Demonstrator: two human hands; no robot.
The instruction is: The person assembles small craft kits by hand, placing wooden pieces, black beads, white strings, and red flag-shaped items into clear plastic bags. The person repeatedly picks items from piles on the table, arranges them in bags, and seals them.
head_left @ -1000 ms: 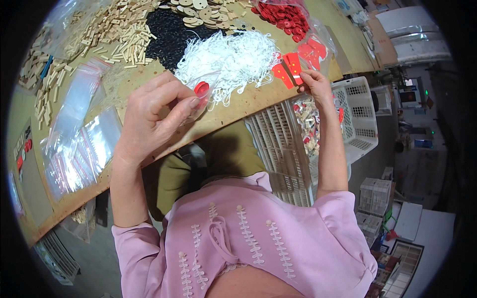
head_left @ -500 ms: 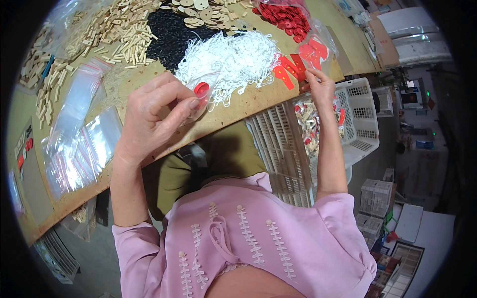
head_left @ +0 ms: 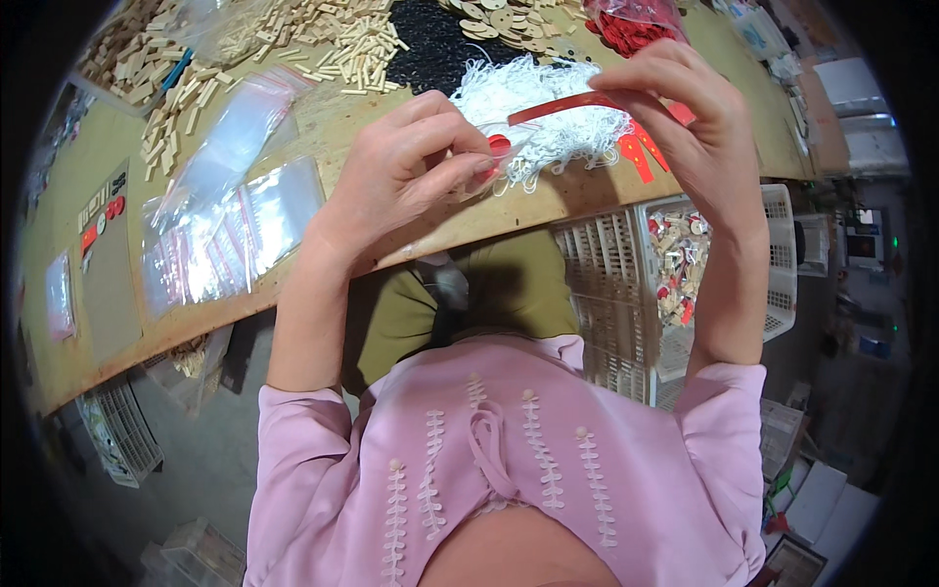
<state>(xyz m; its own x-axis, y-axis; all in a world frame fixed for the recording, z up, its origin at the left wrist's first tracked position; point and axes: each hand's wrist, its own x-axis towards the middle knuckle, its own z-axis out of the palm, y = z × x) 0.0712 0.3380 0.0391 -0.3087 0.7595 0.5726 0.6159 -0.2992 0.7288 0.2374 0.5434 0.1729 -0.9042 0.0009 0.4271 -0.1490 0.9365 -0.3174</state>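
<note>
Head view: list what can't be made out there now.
All in the head view:
Red strip: its right end, hidden by the right hand.
Clear bag: its lower part, hidden by the left hand, so its full contents are unclear.
White crate: partly hidden by the right forearm.
Wooden discs: pile cut off by the top edge.
Black pieces: too small to tell exact shapes.

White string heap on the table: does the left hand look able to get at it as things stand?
Probably yes: the white string heap lies loose and largely uncovered near the left hand, which would likely first need to release the clear bag it pinches.
</note>
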